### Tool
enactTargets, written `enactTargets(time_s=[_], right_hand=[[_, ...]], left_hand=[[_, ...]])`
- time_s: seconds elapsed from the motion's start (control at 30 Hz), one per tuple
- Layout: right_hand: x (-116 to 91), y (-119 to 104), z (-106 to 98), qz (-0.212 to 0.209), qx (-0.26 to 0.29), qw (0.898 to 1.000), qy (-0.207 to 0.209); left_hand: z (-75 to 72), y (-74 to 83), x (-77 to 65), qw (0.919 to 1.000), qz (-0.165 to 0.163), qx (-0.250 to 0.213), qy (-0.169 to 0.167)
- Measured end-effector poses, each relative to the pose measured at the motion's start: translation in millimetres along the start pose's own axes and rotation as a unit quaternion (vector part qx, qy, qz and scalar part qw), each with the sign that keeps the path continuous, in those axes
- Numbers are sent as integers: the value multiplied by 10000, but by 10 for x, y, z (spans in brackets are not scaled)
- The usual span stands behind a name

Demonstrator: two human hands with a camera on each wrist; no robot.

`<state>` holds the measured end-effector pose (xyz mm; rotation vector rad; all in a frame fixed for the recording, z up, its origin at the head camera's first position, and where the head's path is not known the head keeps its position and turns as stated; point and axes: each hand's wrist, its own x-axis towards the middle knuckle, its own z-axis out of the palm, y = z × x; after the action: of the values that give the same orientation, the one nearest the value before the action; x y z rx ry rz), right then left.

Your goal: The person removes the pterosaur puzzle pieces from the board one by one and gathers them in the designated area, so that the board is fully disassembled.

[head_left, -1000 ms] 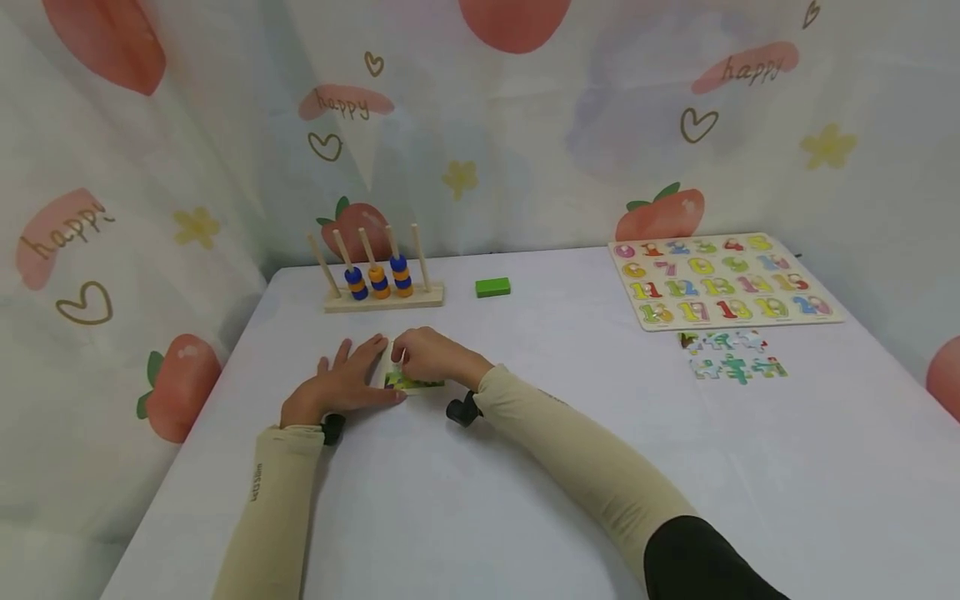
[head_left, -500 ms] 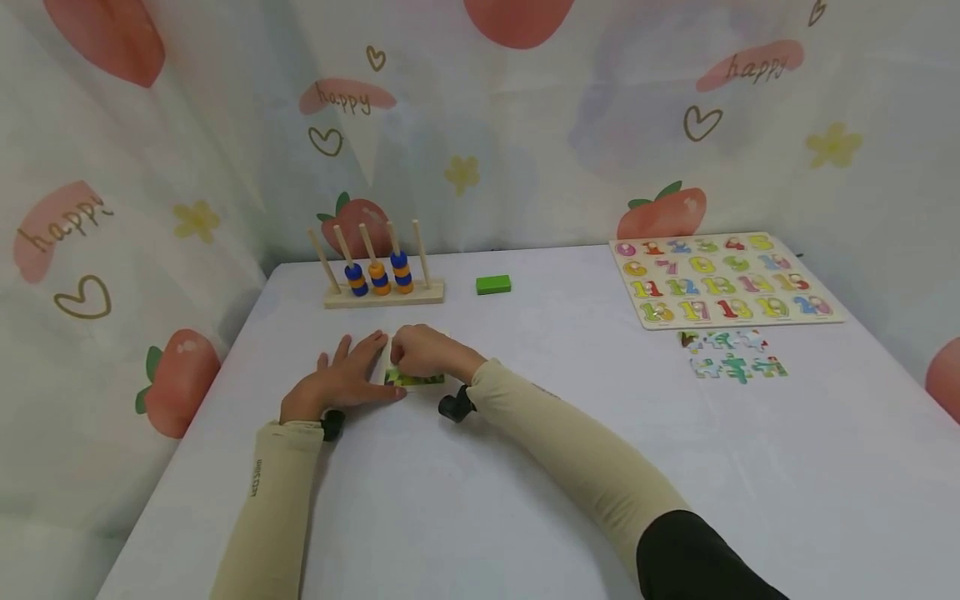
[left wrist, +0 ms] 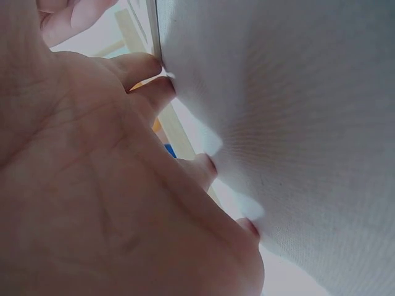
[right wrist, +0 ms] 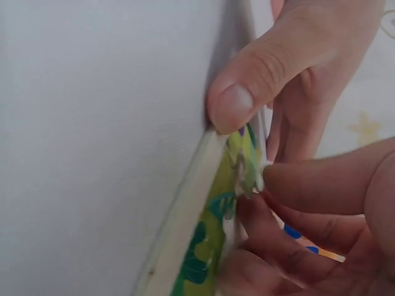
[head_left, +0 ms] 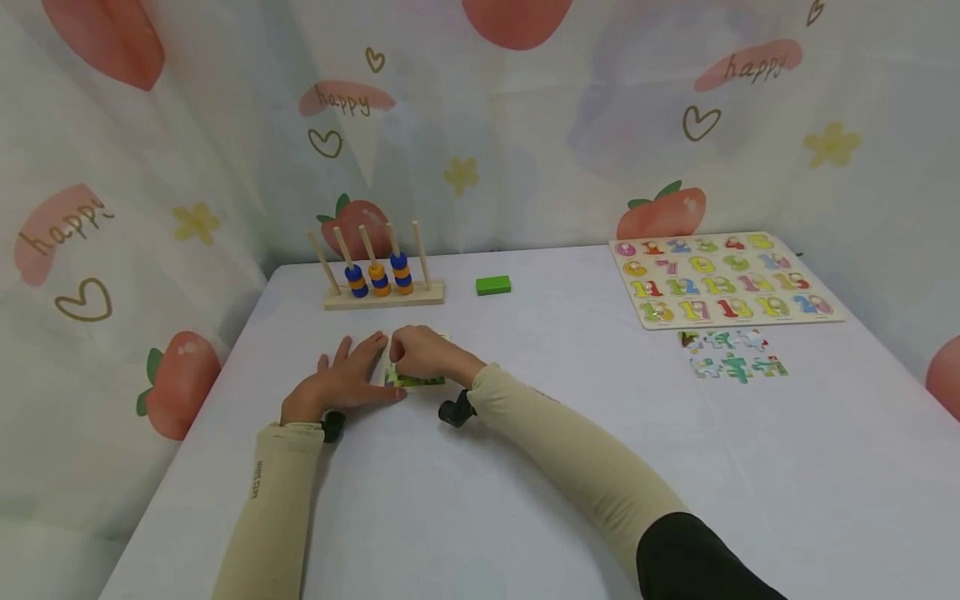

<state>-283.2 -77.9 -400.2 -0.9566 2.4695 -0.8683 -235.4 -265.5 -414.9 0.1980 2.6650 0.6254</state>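
On the white table [head_left: 480,508], the picture board [right wrist: 189,209] lies at three o'clock from the left hand [head_left: 337,385], whose fingers spread wide, thumb pressing the board's seven o'clock corner. The right hand [head_left: 429,352] curls over the board's twelve o'clock part, its thumb and finger seemingly pinching a blurred puzzle piece [right wrist: 249,165] just above the printed green.

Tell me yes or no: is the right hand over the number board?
No, the right hand is over the small green picture puzzle beside the left hand.
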Motion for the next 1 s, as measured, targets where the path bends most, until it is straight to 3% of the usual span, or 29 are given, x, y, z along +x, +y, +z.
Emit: enactTargets(time_s=[0.37,1.0], right_hand=[[-4,16,49,-52,408,9979,506],[-199,316,-104,199,1223,9902,649]], left_hand=[[-1,1,5,10000,-24,41,-4],[22,-24,51,9998,-104,184,-19]])
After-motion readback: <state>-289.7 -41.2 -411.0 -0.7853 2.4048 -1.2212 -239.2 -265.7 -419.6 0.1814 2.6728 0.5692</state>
